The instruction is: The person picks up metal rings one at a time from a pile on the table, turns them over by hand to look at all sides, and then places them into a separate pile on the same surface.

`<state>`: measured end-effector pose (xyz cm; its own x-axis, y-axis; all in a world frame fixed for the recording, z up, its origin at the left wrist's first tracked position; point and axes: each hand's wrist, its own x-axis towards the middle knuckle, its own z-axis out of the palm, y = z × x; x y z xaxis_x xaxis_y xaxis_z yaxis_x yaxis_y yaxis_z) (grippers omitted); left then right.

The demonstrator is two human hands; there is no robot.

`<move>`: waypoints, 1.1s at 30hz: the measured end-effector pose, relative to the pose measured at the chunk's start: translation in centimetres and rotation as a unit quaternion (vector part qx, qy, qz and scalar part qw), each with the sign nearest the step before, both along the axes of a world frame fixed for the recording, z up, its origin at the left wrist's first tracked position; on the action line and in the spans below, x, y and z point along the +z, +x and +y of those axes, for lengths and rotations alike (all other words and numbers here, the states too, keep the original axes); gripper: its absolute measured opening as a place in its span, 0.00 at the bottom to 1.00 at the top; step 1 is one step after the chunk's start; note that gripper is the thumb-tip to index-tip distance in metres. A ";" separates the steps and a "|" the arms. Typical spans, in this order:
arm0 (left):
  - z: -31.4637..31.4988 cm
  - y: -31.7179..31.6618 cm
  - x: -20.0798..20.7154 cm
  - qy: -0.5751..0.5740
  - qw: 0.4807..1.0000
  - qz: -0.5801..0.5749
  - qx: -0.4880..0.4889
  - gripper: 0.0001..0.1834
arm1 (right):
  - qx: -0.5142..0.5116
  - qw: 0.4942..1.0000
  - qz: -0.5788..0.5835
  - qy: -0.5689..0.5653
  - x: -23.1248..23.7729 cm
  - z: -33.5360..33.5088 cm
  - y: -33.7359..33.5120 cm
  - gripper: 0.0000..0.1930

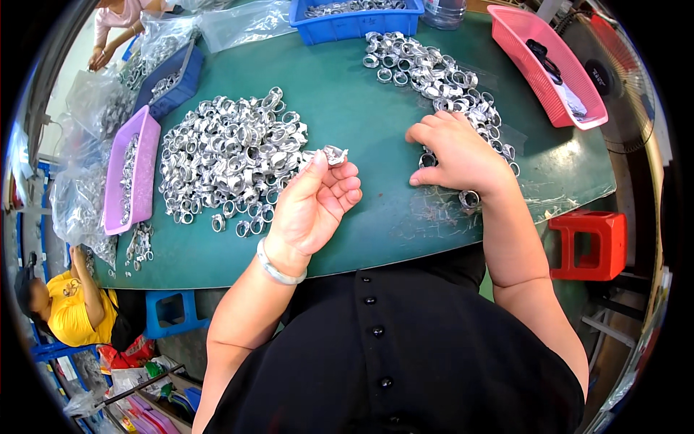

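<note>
My left hand (314, 206) is raised palm up above the table. Its thumb and fingers pinch a silver metal ring (334, 154). Just beyond and to the left lies a big heap of similar rings (231, 152) on the green tabletop (361, 224). Over on the right, my right hand (459, 152) hovers palm down at the near end of a long, curved pile of rings (419, 69). Its thumb stands apart from the bent fingers, and nothing shows between them. One loose ring (469, 198) lies by the right wrist.
A blue bin (354, 27) of rings stands at the far edge, a pink basket (538, 69) at the right. Purple (148, 173) and blue trays (184, 83) line the left side beside plastic bags. A red stool (589, 246) is lower right. Two other people sit at left.
</note>
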<state>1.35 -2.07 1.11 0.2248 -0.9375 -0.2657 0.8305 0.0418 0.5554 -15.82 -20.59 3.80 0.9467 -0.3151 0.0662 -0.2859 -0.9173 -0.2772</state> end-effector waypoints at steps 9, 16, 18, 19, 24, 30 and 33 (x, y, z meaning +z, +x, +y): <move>0.0 -0.1 -0.2 0.009 1.000 0.005 0.019 0.15 | 0.024 0.999 -0.013 0.030 -0.3 -0.2 0.0 0.18; 0.0 -0.5 0.0 0.027 0.998 0.003 0.058 0.13 | 0.042 0.996 -0.059 0.051 -0.8 -0.2 0.3 0.11; 0.0 -0.6 0.1 0.025 0.998 0.005 0.064 0.13 | 0.038 0.996 -0.068 0.052 -0.9 -0.3 0.3 0.10; 0.0 -0.7 0.2 0.034 0.997 0.003 0.074 0.12 | 0.034 0.995 -0.077 0.052 -1.0 -0.3 0.4 0.09; -0.1 -0.9 0.5 0.056 0.994 0.002 0.092 0.12 | 0.026 0.994 -0.089 0.062 -1.2 -0.3 0.6 0.06; -0.2 -1.3 1.1 0.100 0.989 0.003 0.110 0.15 | 0.007 0.994 -0.088 0.065 -1.5 -0.3 0.7 0.07; -0.2 -1.2 1.0 0.094 0.990 0.010 0.100 0.15 | 0.004 0.994 -0.087 0.061 -1.6 -0.3 0.7 0.07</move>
